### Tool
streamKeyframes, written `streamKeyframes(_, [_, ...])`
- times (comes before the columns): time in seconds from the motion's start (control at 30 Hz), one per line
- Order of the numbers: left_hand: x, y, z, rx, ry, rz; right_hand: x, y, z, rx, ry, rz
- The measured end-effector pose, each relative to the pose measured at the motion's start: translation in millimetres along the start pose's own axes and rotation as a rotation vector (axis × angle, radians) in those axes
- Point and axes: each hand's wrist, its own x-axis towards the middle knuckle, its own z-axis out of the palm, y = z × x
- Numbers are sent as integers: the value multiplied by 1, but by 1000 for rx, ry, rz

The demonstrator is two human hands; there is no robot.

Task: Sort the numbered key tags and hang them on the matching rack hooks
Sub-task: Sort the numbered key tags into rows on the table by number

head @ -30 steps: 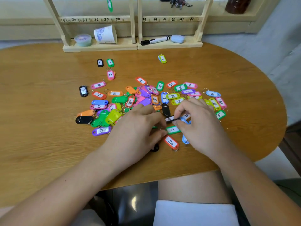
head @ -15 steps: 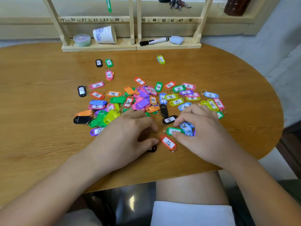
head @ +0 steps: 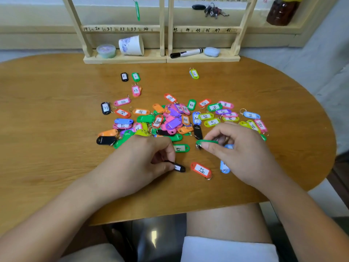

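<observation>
home room: wooden table, windowsill keys

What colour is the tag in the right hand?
Green. The tag shows best in the head view, pinched by the right hand.

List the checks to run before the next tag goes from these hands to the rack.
1. Left hand pinches black tag: ok.
2. Right hand pinches green tag: ok.
3. Green tag's number readable: not ok, it is edge-on.
4. Black tag's number readable: cannot tell, fingers cover part of the label.
5. Rack numbers legible: ok for 19 to 24.
</observation>
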Motion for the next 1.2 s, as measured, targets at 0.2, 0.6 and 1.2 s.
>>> streamKeyframes(0.2, [12, -13, -36, -109, 77, -1, 41, -24, 11, 333, -3, 18])
streamKeyframes(0.6, [77, -91, -126, -346, 343, -205, 192, -50, 61, 500, -10, 76])
streamKeyframes(1.2, [179, -202, -139, -398, 472, -336, 327, -34, 138, 429, -123, 326])
